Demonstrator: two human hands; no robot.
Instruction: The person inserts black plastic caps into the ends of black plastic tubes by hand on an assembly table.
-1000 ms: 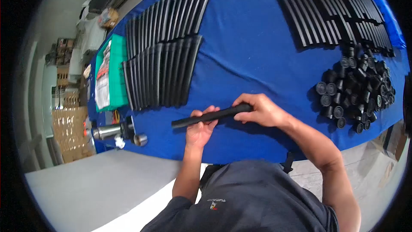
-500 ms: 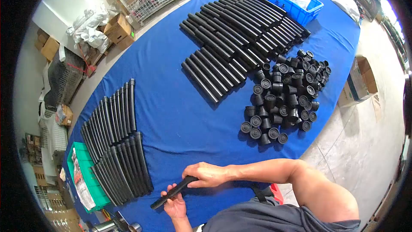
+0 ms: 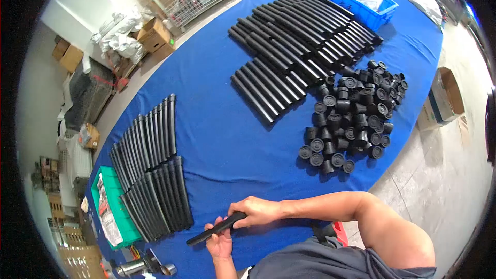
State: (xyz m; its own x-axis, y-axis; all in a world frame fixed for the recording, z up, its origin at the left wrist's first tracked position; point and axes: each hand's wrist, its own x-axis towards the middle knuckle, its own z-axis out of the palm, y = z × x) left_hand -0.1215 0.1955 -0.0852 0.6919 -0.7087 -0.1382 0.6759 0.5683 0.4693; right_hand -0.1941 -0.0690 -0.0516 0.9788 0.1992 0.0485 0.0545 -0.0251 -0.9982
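Observation:
A black tube (image 3: 202, 236) lies slantwise across my two hands, low over the near edge of the blue cloth. My right hand (image 3: 259, 211) is closed around its upper right end, hiding that end. Lower down, my left hand (image 3: 221, 247) holds the tube's middle from below, palm up with fingers curled round it. To the left lie two rows of black tubes (image 3: 157, 196), with slightly wider ends. A heap of black round end caps (image 3: 356, 119) lies to the right, beside a large stack of black tubes (image 3: 289, 36) farther back.
A green bin (image 3: 126, 222) with printed plastic inside stands at the left edge. Near it is a metal tool or fixture (image 3: 134, 267). A blue crate (image 3: 380, 19) holding clear plastic sits at the far end. An open carton (image 3: 439, 101) stands on the floor at right.
The camera view has turned slightly, so the table contents appear shifted right. Both hands keep hold of the same tube, which now lies a little flatter.

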